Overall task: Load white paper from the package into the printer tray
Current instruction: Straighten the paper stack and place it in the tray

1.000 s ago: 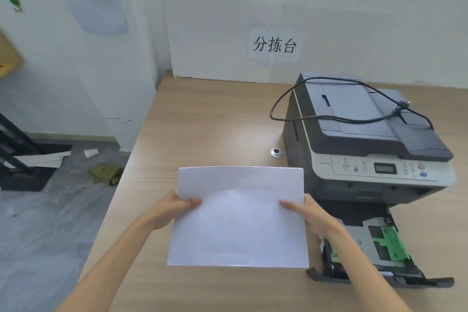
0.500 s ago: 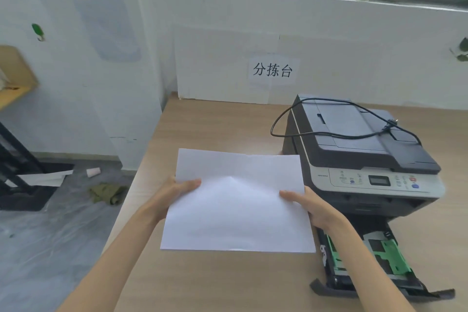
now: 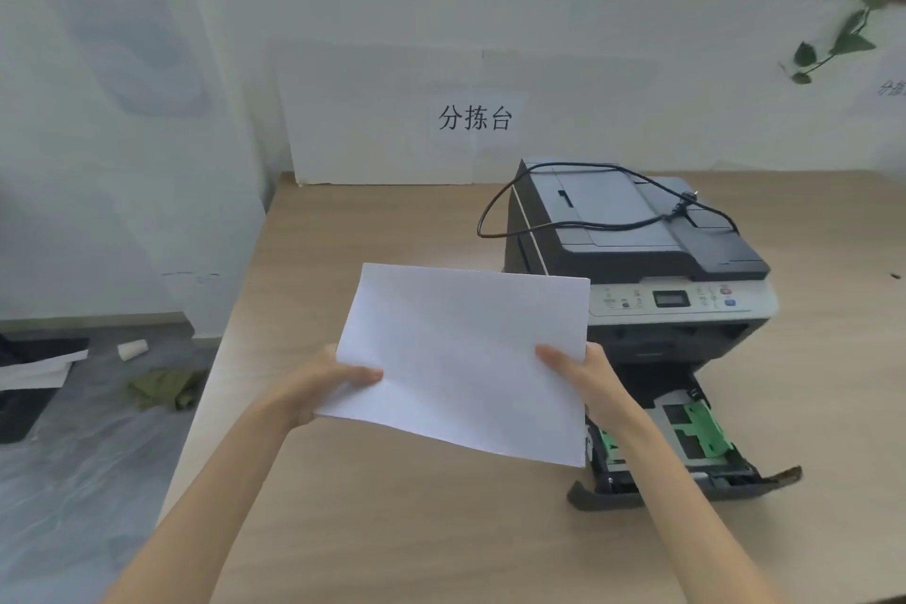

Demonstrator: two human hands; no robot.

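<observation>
I hold white paper (image 3: 461, 358) in the air above the wooden table (image 3: 392, 530), tilted with its left side higher. My left hand (image 3: 318, 383) grips its left edge, thumb on top. My right hand (image 3: 583, 373) grips its right edge. Just right of the paper stands a grey and black printer (image 3: 637, 250). Its paper tray (image 3: 686, 446) is pulled out toward me, with green guides inside; my right forearm covers part of it. No paper package is in view.
A black power cable (image 3: 578, 221) lies looped on the printer lid. A white board with a printed sign (image 3: 475, 118) leans on the back wall. The table's left edge drops to a floor with a green cloth (image 3: 166, 387) and scraps.
The paper has risen and tilted, its right side moving closer to the printer. The camera has tipped upward, bringing the window and plant into view. Both hands keep their grip.
</observation>
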